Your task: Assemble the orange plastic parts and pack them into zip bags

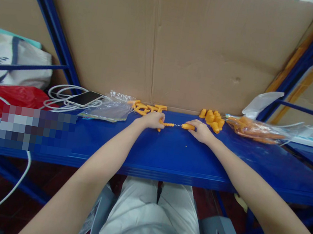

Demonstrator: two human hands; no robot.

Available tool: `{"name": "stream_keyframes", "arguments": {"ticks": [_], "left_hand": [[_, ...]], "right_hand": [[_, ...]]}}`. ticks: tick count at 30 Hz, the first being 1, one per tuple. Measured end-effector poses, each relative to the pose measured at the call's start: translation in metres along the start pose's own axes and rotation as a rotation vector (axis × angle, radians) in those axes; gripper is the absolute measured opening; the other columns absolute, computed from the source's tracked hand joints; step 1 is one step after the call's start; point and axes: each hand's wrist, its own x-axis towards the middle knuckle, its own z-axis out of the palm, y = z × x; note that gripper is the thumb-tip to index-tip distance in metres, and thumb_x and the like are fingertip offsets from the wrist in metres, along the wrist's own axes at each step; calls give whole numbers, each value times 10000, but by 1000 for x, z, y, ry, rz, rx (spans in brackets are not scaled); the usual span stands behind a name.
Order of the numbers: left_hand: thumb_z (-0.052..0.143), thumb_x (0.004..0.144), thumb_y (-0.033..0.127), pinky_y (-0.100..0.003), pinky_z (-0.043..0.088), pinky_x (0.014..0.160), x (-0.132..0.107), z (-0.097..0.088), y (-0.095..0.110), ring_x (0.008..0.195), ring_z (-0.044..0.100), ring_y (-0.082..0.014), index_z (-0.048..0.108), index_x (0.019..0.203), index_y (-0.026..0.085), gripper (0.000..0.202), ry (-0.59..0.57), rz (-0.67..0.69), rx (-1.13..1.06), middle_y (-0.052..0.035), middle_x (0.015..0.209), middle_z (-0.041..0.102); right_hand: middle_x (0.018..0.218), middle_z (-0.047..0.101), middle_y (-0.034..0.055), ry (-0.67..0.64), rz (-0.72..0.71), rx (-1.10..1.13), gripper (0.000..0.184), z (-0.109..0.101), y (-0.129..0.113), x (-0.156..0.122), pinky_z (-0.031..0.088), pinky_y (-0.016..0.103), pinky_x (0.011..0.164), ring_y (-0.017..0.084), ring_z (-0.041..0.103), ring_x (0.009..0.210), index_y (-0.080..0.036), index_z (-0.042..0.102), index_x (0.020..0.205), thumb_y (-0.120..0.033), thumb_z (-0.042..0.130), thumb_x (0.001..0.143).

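Observation:
My left hand is closed round an orange T-shaped handle piece whose threaded shaft points right. My right hand is closed on a small orange cap. A thin metal spring or screw tip shows between the shaft and the cap. Both hands rest on the blue shelf, near its back. Behind my left hand lie several more orange T-handles. Behind my right hand stands a cluster of orange caps.
A clear plastic bag lies left of the T-handles, and a bag of orange parts lies at the right. A phone sits on coiled white cable. Cardboard backs the shelf. Blue rack posts stand at both sides.

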Motion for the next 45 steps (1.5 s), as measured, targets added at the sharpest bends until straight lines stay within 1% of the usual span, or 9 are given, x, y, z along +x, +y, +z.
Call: {"name": "stream_keyframes", "arguments": {"ticks": [7, 12, 17, 22, 29, 34, 38, 42, 45], "left_hand": [[665, 726, 246, -260, 431, 635, 3, 4, 6, 743, 631, -187, 642, 965, 178, 250, 63, 24, -103, -28, 818, 682], [674, 766, 283, -251, 438, 655, 1, 3, 10, 745, 632, -169, 603, 978, 191, 242, 89, 68, -199, -13, 828, 676], [686, 771, 283, -265, 456, 690, 0, -1, 7, 799, 652, -187, 612, 1002, 188, 261, 112, 36, -170, -31, 884, 701], [668, 767, 272, -267, 460, 698, 1, -1, -1, 809, 654, -196, 665, 921, 172, 184, 159, 0, -125, -44, 861, 715], [674, 738, 249, -268, 455, 681, 2, 3, -4, 752, 632, -184, 699, 909, 160, 194, 192, 4, -152, -32, 809, 699], [679, 728, 223, -267, 448, 688, 2, 3, -4, 765, 629, -181, 698, 915, 156, 199, 217, 25, -139, -31, 809, 696], [683, 717, 228, -275, 464, 721, 2, 3, -3, 795, 639, -187, 703, 903, 169, 196, 238, 48, -139, -33, 829, 703], [679, 723, 237, -287, 481, 741, 2, 4, 0, 823, 651, -202, 712, 920, 169, 211, 252, 44, -113, -47, 852, 713], [674, 732, 246, -294, 491, 750, 1, 4, 2, 849, 660, -214, 715, 922, 167, 210, 256, 21, -73, -59, 876, 722]], "right_hand": [[1190, 708, 119, 44, -57, 174, 353, 2, -9, 0, 521, 481, 1010, 270, 672, 1109, -201, 692, 1213, -204, 609, 870], [1216, 686, 122, 66, 37, 273, 435, -9, -17, 8, 555, 436, 945, 257, 680, 1080, -185, 604, 1263, -222, 658, 833], [1031, 704, 72, -23, 168, 334, 379, -23, -19, 33, 583, 384, 819, 220, 699, 909, -192, 583, 1096, -228, 744, 755], [913, 690, 42, 40, 291, 522, 339, -11, -30, 38, 593, 364, 755, 184, 698, 774, -193, 566, 1005, -199, 766, 731], [931, 731, 43, 26, 413, 923, 355, -17, -38, 24, 569, 373, 916, 162, 728, 859, -183, 593, 999, -84, 767, 707], [826, 755, 66, -109, 519, 989, 171, -32, -47, 17, 588, 251, 664, 132, 711, 633, -164, 599, 890, -225, 750, 839], [614, 705, 82, -197, 573, 893, 404, -34, -52, 16, 437, 182, 406, 100, 593, 418, -143, 599, 733, -492, 605, 936], [500, 631, 50, -199, 650, 817, 517, -30, -50, 17, 330, 179, 330, 77, 484, 327, -151, 582, 696, -575, 478, 973], [663, 709, 62, -185, 647, 835, 420, -27, -47, 17, 377, 187, 358, 94, 556, 394, -160, 605, 879, -557, 503, 969]]}}
